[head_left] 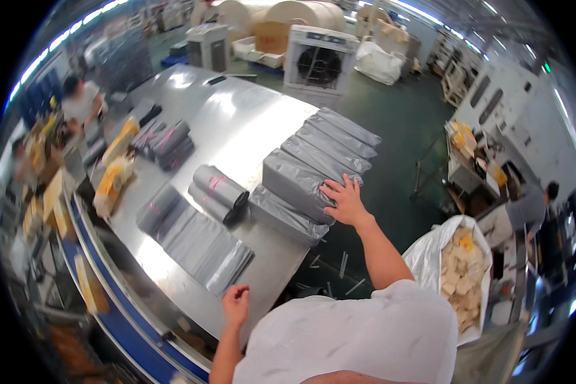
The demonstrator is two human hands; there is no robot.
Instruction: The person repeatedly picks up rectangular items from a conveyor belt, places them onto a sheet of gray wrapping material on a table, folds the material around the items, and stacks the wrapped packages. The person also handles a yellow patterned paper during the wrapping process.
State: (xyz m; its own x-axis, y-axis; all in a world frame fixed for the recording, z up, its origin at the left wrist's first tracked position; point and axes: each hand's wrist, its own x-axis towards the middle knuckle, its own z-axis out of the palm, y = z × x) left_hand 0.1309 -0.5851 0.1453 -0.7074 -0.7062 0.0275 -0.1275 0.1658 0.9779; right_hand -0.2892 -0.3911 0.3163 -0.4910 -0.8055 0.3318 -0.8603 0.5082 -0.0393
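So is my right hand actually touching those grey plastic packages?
Touching. The head view shows the right hand, fingers spread, laid against the ends of the grey plastic packages, no gap showing.

metal table | grey wrapped packs | grey rolls | flat grey film

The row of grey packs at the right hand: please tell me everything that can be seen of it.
The row is about five long grey packs, lying side by side along the right side of the metal table. The wrapping looks like glossy plastic, wrinkled, crumpled at the right ends. The right hand, fingers spread, appears to touch it at those ends.
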